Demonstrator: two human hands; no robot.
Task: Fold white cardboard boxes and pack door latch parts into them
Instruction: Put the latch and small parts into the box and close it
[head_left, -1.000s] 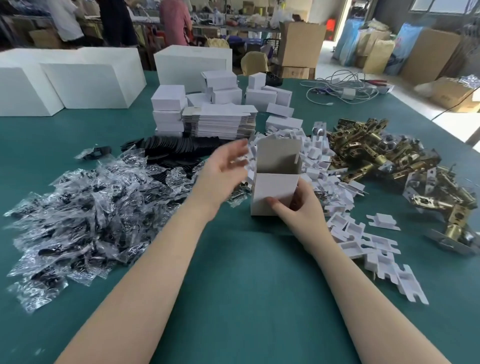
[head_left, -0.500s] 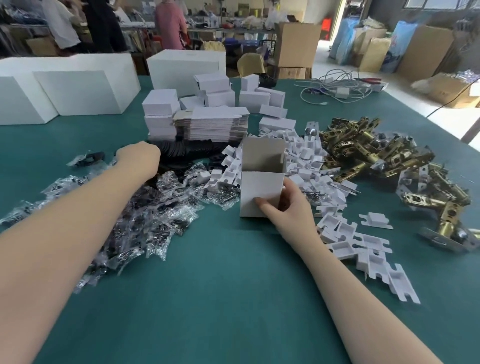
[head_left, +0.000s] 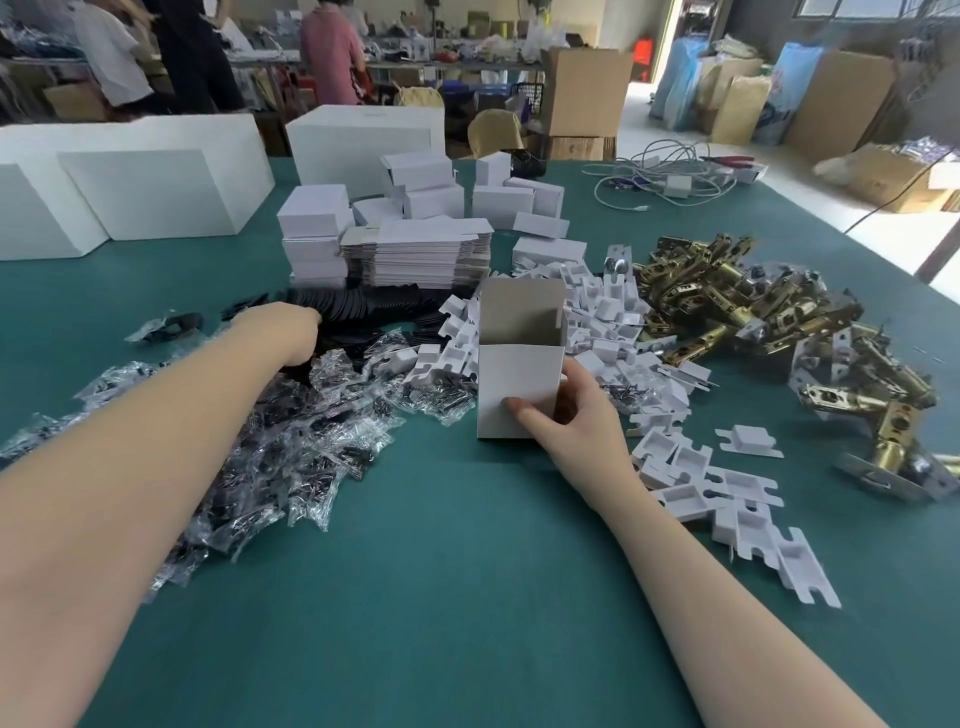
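**Fig. Box erected, first part being fetched**

We see one box (head_left: 519, 395) standing upright on the green table (head_left: 467, 597), about centre of view, just in front of the white inserts (head_left: 613, 322). Its long axis runs vertical; mouth faces up, lid flap raised at the rear, brown inner side toward us. The white front panel faces the camera.

R. hand (head_left: 576, 415) clamps the box's lower right corner: thumb on the front panel, fingers wrapped round the right side. L. hand (head_left: 283, 332) is well apart from the box, reaching over the bagged parts (head_left: 234, 441) to the black discs (head_left: 374, 309). Its fingers are hidden behind the knuckles and blurred, so we cannot tell whether they are apart or pinching a disc.

Step in hand, as we judge it: folding of this box is done; packing is starting, w/ the L. hand going for a first item. Next move calls for carrying that item to the open mouth and dropping it in along the vertical axis, while the R. hand steadies the box so it does not tip. A brass latch (head_left: 727, 306) from the heap at right, an insert and a bag prob. follow, then the lid closes.

Flat blanks (head_left: 431, 254) and finished boxes (head_left: 311, 218) sit stacked behind.
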